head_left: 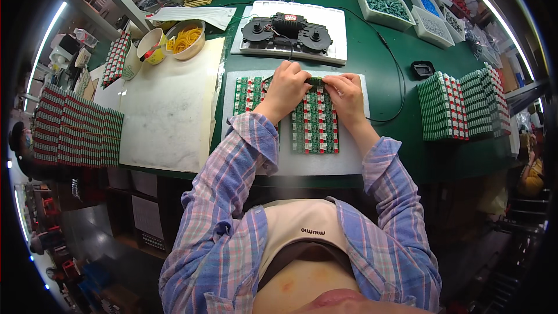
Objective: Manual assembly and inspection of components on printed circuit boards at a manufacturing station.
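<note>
Over the white foam mat (232,140), my left hand (283,90) is closed, its fingertips at one end of a small dark green piece (315,81). The other end is pinched by my right hand (347,96). This piece is too small to name exactly. Just below it lies a green circuit board panel (315,128) with rows of white and red parts. Another such panel (247,96) lies partly behind my left hand and forearm. A thin dark cable shows near my left fingers.
Beyond my hands stands a black device with two round reels (286,34) on white foam. Board stacks rise at left (75,128) and right (444,108). Bowls with yellow bands (186,38) sit at back left; bins of small parts (383,9) at back right. A black cable (401,76) crosses the table.
</note>
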The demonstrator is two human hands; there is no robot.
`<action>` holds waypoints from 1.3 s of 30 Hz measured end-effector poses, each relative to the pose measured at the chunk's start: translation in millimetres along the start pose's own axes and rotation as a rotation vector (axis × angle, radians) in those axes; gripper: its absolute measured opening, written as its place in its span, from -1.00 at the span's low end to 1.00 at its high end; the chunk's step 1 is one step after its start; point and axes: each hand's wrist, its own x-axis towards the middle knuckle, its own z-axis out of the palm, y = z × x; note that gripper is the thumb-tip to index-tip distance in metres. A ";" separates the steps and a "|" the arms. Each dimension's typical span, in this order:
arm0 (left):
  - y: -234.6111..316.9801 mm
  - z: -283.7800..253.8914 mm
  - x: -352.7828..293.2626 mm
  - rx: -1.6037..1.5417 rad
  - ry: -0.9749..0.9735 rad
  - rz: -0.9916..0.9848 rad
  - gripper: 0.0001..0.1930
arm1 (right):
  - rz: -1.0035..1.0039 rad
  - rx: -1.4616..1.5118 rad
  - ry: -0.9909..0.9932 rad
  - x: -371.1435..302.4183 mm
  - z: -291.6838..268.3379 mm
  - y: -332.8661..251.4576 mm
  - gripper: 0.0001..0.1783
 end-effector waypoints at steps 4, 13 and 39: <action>7.5 -12.6 3.9 0.067 -0.016 0.011 -0.80 | 0.013 0.004 -0.015 1.3 -4.9 -5.7 -0.73; 8.2 -51.9 2.4 0.214 -0.078 -0.021 -0.79 | -0.071 0.004 -0.023 9.1 1.7 -28.5 -0.71; -15.3 -22.6 -16.3 -0.034 -0.056 -0.140 -0.76 | -0.166 -0.333 -0.134 1.7 14.7 -29.0 -0.66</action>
